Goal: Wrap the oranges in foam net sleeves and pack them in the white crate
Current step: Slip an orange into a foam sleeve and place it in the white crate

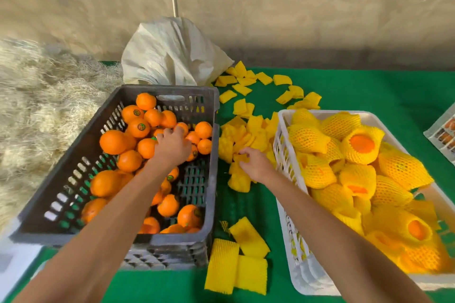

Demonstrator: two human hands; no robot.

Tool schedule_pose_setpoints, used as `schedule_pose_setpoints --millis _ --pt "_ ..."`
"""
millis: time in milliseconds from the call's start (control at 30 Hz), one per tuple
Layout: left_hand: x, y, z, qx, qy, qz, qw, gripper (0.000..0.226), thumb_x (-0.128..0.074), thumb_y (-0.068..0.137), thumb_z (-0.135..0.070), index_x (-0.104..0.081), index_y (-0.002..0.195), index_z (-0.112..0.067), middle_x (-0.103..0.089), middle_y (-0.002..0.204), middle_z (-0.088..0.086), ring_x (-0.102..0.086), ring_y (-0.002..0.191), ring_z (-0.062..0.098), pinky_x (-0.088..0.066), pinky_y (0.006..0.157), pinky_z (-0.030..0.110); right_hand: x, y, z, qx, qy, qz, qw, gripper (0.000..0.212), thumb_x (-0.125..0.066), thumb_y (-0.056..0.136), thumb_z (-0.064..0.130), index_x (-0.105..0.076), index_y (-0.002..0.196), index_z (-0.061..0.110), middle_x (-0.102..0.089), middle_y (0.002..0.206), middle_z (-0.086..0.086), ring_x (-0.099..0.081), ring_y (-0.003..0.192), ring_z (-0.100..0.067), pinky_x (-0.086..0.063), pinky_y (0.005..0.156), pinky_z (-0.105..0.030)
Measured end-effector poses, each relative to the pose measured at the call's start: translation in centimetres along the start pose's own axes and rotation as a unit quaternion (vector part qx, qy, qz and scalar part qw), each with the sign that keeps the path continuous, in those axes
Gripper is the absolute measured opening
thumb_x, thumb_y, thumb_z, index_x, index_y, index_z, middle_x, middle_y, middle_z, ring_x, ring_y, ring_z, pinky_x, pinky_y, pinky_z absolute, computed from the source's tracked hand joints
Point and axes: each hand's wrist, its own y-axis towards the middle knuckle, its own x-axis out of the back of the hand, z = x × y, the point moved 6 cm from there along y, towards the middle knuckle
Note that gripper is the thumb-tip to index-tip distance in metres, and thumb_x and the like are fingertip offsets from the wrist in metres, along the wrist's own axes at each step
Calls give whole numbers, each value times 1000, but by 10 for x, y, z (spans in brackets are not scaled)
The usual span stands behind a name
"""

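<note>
A dark grey crate [214, 103] on the left holds several bare oranges [113, 141]. My left hand [172, 145] reaches into it, fingers curled over an orange that it mostly hides. Between the crates lies a heap of yellow foam net sleeves [248, 133]. My right hand [254, 163] pinches one sleeve [240, 157] at the heap's near edge. The white crate [285, 155] on the right is filled with several oranges wrapped in yellow sleeves [362, 142].
More flat sleeves [236, 268] lie on the green cloth [369, 91] near me and scattered farther back. A white sack [172, 54] stands behind the grey crate. Straw [37, 106] is piled at the left. Another crate [443, 133] peeks in at the right edge.
</note>
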Motion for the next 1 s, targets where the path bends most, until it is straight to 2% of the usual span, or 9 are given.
schedule_pose_setpoints --millis 133,233,333,433,533,633,833,933,1000 --pt "-14 11 39 25 130 65 989 66 -63 95 -28 -32 151 -11 -31 151 22 -29 140 45 -35 113 52 -9 23 -14 -55 -71 -35 995 49 -64 96 25 -51 143 19 -47 142 -18 -57 118 -41 -52 89 -42" --pt "-10 24 47 43 164 40 985 66 -68 94 -22 -33 149 -8 -28 154 21 -36 138 42 -47 102 48 -12 39 -26 -125 -89 -55 987 58 -66 95 26 -40 147 23 -32 150 -25 -61 104 -46 -44 69 -36" --pt "-4 35 43 57 235 18 970 57 -67 95 -20 -39 143 -12 -34 150 16 -61 113 34 -46 67 36 -19 60 -34 -131 -32 -21 991 67 -63 96 22 -34 156 25 -36 154 -23 -54 120 -47 -48 86 -42" --pt "0 46 44 82 307 20 948 58 -66 95 -28 -40 144 -11 -45 137 12 -63 112 27 -41 66 32 -21 71 -41 -144 13 -20 989 66 -62 94 21 -37 155 23 -47 150 -18 -42 134 -46 -45 105 -47" --pt "-3 51 50 76 376 41 922 54 -59 99 -26 -40 148 -11 -50 138 10 -59 121 25 -41 72 31 -23 74 -50 -182 28 -9 983 63 -65 93 25 -38 150 20 -52 141 -17 -49 125 -46 -51 100 -52" --pt "-3 49 50 51 429 48 901 51 -58 101 -22 -41 148 -11 -52 137 7 -58 122 22 -41 73 28 -21 78 -53 -180 39 -57 981 47 -67 93 24 -53 134 7 -55 135 -20 -55 119 -41 -47 84 -39" --pt "18 39 42 12 365 10 931 40 -66 95 -17 -51 132 -12 -53 121 7 -63 96 24 -41 58 30 -3 70 -30 -118 80 -132 981 26 -65 97 29 -67 120 17 -67 121 -11 -63 106 -33 -50 78 -35" --pt "36 31 26 4 262 -13 965 55 -79 85 -36 -53 127 -11 -53 122 8 -62 97 28 -40 56 34 11 62 -7 -57 98 -155 981 10 -63 97 31 -61 105 25 -69 91 -1 -62 76 -18 -38 55 -28" --pt "46 25 13 -8 182 -37 983 61 -80 80 -48 -57 122 -10 -54 125 9 -61 100 31 -43 59 38 21 53 12 -17 125 -162 979 14 -63 94 29 -57 108 29 -62 78 5 -59 68 -14 -35 53 -28"
